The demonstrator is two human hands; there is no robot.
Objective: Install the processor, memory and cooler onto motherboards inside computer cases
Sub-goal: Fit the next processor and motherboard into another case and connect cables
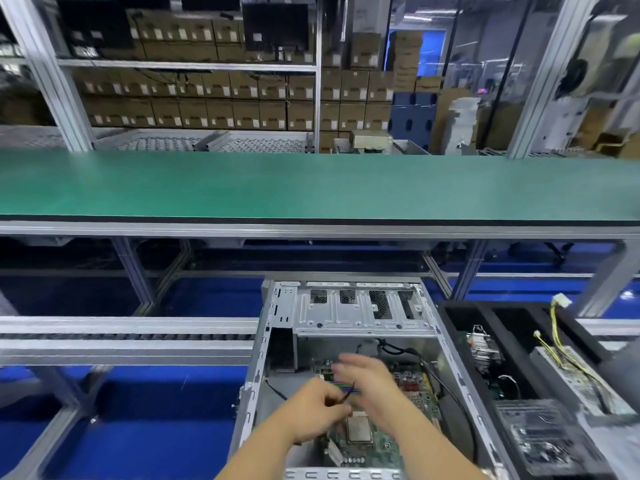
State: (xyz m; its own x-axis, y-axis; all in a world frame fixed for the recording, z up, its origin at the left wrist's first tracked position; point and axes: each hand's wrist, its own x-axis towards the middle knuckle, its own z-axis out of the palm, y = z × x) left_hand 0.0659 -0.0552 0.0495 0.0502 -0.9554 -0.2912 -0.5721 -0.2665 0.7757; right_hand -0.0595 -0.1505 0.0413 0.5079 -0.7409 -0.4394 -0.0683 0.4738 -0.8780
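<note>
Fingers [337, 405] of left hand [311, 414] pinching thin black cable [347, 396]; right hand [367, 382] blurred, apparently spread loose. Lower centre: motherboard [367, 445] inside case [353, 313], processor [358, 427] seated. Probably clearing for memory; next, align stick squarely.

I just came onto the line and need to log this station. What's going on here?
A person is working with both hands inside an open computer case beside a green conveyor belt. The left hand pinches a thin dark cable over the motherboard; the right hand, blurred, reaches flat above the memory slots. The processor already sits in its socket with no cooler over it. A black tray of parts stands to the right.
</note>
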